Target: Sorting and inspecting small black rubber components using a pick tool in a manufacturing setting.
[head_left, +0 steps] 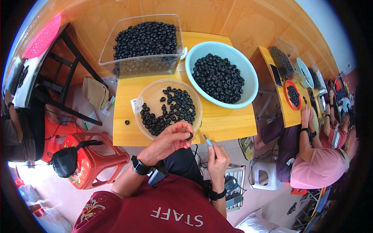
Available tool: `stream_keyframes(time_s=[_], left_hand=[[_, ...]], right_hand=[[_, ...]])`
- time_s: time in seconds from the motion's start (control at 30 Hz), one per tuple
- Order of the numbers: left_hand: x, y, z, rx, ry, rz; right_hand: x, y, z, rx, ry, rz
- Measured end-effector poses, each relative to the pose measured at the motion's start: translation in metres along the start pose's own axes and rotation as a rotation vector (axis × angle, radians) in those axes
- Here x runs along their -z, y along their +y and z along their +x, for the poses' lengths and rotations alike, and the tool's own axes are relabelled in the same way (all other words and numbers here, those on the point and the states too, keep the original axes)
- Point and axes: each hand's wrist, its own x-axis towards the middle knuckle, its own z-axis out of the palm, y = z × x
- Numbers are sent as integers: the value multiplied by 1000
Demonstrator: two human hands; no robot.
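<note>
My left hand (171,139) is held just off the front edge of the small wooden table (233,124), pinching one small black ring-shaped part (190,136) between its fingertips. My right hand (217,157) grips a thin tool with a light blue handle (208,141), its tip pointing at that part. Directly beyond my hands stands a shallow clear round dish (152,93) holding several of the same black parts. Behind it, a light blue bowl (248,73) and a clear plastic bin (116,62) are heaped with more of them.
One loose black part (127,122) lies on the table's left side. A red plastic stool (95,157) with a black pouch (65,161) stands at my left. On my right, other people sit at further wooden tables (285,108) with similar bowls.
</note>
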Motion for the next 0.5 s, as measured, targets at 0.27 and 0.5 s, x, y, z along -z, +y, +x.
stream_keyframes(time_s=[0.27,0.5], left_hand=[[4,-3,3,9,16,65],[3,8,18,20,68,238]], right_hand=[[0,-1,1,10,8,-7],[-1,-3,2,20,-11,-10]])
